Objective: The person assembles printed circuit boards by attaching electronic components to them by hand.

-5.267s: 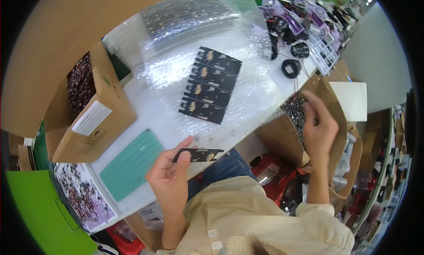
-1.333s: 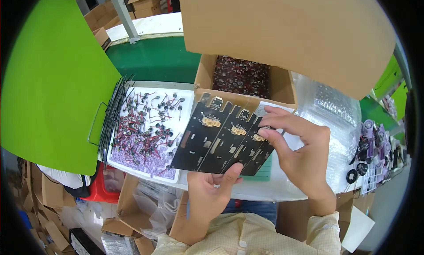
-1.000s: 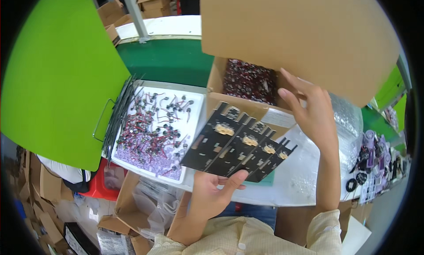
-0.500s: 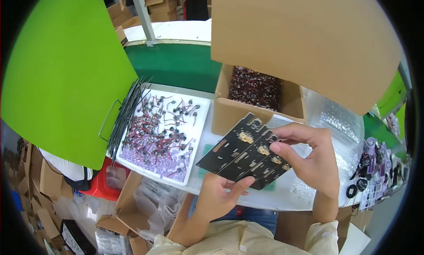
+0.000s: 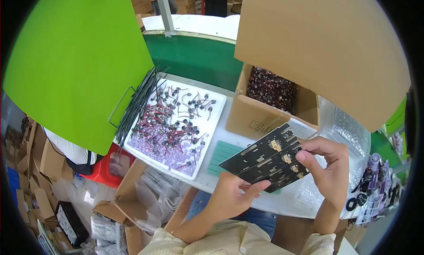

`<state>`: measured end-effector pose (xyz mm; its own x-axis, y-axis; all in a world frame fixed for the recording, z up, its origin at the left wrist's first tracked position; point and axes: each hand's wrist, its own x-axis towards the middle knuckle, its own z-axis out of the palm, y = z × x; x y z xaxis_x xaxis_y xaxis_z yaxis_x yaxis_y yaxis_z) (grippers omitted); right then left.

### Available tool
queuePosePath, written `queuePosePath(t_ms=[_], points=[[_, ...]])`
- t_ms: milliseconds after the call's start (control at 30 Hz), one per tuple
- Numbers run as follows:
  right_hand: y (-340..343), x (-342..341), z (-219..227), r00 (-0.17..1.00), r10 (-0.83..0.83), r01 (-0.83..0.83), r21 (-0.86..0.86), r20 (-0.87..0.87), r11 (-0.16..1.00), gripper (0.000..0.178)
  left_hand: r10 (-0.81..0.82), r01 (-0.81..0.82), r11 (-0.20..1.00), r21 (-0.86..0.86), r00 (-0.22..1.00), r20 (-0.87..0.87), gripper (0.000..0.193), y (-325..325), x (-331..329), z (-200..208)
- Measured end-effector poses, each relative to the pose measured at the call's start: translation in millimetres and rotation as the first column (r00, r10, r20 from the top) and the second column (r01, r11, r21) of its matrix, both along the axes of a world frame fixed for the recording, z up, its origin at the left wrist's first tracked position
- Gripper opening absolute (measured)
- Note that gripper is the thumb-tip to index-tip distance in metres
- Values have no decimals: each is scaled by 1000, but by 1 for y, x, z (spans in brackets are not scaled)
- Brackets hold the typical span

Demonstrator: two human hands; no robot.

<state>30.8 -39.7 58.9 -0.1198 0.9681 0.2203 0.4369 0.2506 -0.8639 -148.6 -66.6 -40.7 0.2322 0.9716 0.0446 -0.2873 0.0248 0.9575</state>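
A black circuit board panel [image 5: 254,163] with slots and a row of tan-gold parts is held tilted above the table, in front of the carton. My left hand [image 5: 234,197] grips its lower left edge, thumb on top and the other fingers underneath. At the right edge my right hand [image 5: 329,164] is closed, thumb and forefinger pinching near the end of the row of parts; its other fingers are partly hidden. Beneath the panel lies a green ribbed mat [image 5: 223,154], partly covered.
Left of the mat, a white tray [image 5: 215,122] carries small black parts with red wires and purple pieces. Thin black strips [image 5: 137,107] lie along its left side. An open carton [image 5: 251,116] of dark red parts stands behind the panel. Bubble wrap [image 5: 351,127] and purple parts [image 5: 375,166] lie right.
The whole view has shifted, so the scene sits farther right. The panel has also moved a little rightward over the table with both hands, uncovering more of the green mat.
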Motion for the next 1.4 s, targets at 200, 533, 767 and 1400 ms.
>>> queuePosePath(t_ms=[200, 533, 767, 1400], points=[[3, 0, -4, 999, -20, 18, -48, -40, 999, 10, 1, -2, 1000, -4, 999, -46, 22, 2, 2, -1], [12, -4, -3, 985, 56, -86, -177, -165, 980, 14, 24, -24, 999, -39, 1000, -7, 25, 4, 0, 7], [13, -1, -13, 998, -55, 55, -38, -10, 998, 10, 20, -9, 999, 43, 965, -260, 21, 3, 2, -6], [48, 2, -3, 988, -58, 82, 171, -141, 982, 10, 228, -191, 971, 145, 921, -315, 25, 8, 2, 1]])
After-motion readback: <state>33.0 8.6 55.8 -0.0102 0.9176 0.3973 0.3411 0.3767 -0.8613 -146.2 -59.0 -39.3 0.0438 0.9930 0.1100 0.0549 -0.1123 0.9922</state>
